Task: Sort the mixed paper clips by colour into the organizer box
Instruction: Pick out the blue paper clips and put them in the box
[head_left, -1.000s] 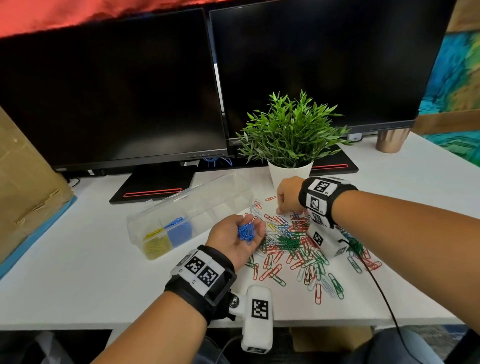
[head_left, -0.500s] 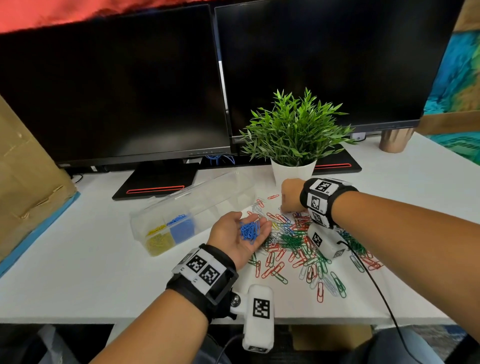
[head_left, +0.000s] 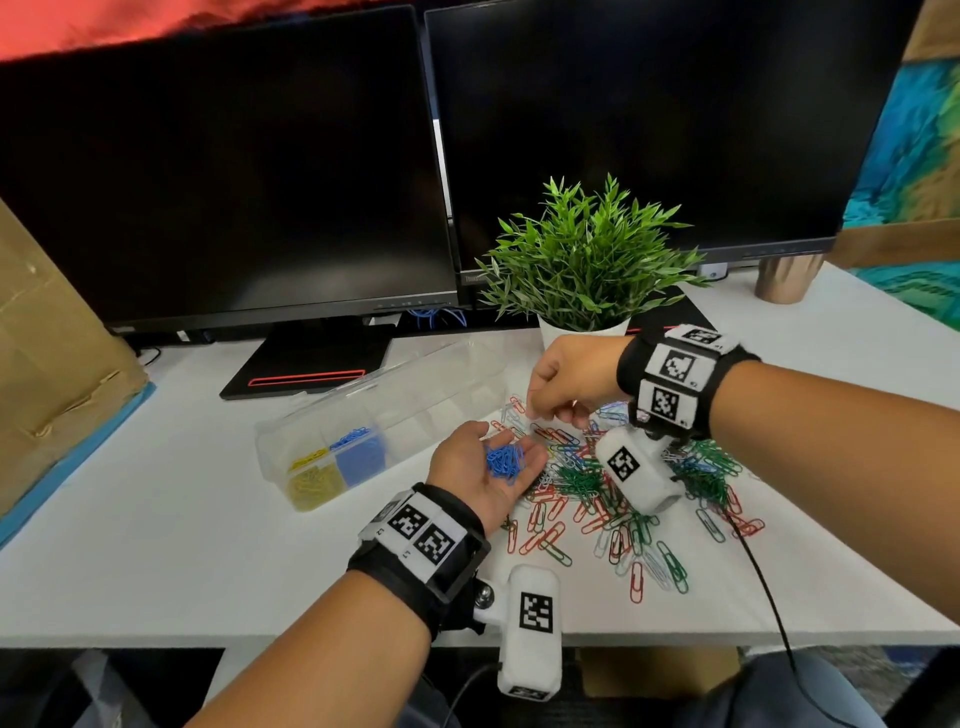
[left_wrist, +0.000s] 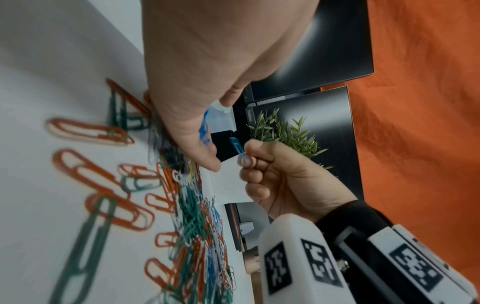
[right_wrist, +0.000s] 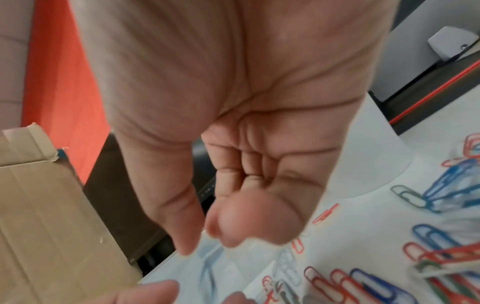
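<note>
My left hand (head_left: 513, 442) lies palm up beside the pile, fingers relaxed, with a small heap of blue clips (head_left: 504, 460) on the palm. Just above its fingertips, my right hand (head_left: 537, 414) pinches one blue paper clip (left_wrist: 236, 145) between thumb and forefinger; that clip shows only in the left wrist view. The mixed pile of red, green, white and blue clips (head_left: 613, 488) spreads over the white table (head_left: 156, 545) under both hands. The clear organizer box (head_left: 415, 400) lies open to the left, with yellow clips (head_left: 311, 480) in its near-end compartment and blue clips (head_left: 358, 452) in the one beside it.
A potted plant (head_left: 582, 260) in a white pot stands right behind my right hand. Two dark monitors (head_left: 234, 182) line the back. A cardboard box (head_left: 47, 364) leans at the left edge, a copper cup (head_left: 787, 278) stands far right. A black cable (head_left: 763, 582) trails over the front edge.
My right hand has lifted from the pile's far edge and come left toward the left palm with a blue clip. The left fingers have uncurled, baring the heap of blue clips.
</note>
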